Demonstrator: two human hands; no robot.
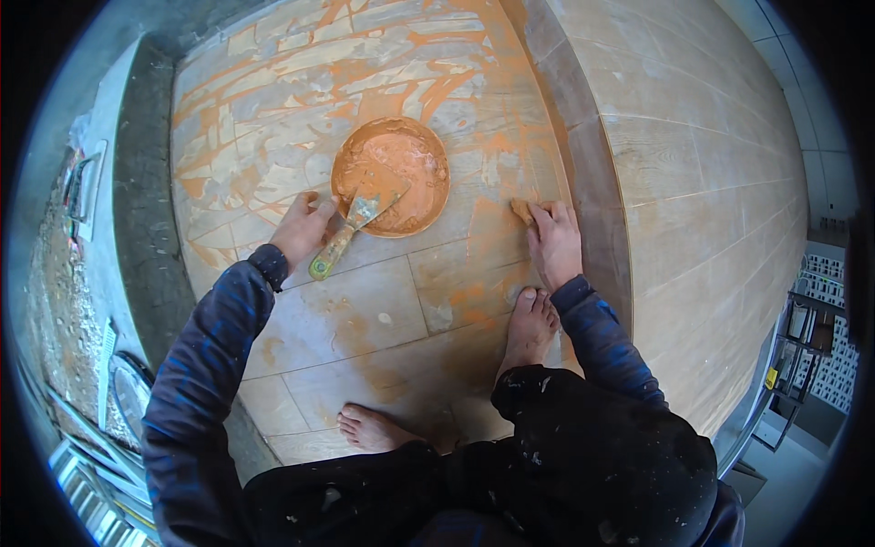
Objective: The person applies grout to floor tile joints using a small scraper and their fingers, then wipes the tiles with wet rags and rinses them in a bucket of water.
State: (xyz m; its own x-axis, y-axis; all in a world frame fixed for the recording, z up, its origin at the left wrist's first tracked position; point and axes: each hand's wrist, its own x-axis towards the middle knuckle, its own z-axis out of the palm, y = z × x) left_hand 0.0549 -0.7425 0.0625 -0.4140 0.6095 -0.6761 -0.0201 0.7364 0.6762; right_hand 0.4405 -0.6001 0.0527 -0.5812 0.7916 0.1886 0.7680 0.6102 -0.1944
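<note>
A round shallow pan [421, 159] holds orange paste, with a putty knife [365, 210] lying in it, its green handle sticking out over the lower left rim. My left hand [303, 230] is at the pan's left edge, fingers loosely bent and apart, thumb at or near the rim. My right hand [553, 239] grips a small orange-stained pad [521, 210] on the tiles, right of the pan. The tiled surface [346, 310] under them carries orange smears and streaks, densest beyond the pan.
A tiled step [674, 182] runs along the right, with metal racks [802, 346] past it. On the left are a concrete ledge [137, 210], a trowel [84, 191] and metal pieces [91, 428]. My bare feet [529, 333] stand on the tiles.
</note>
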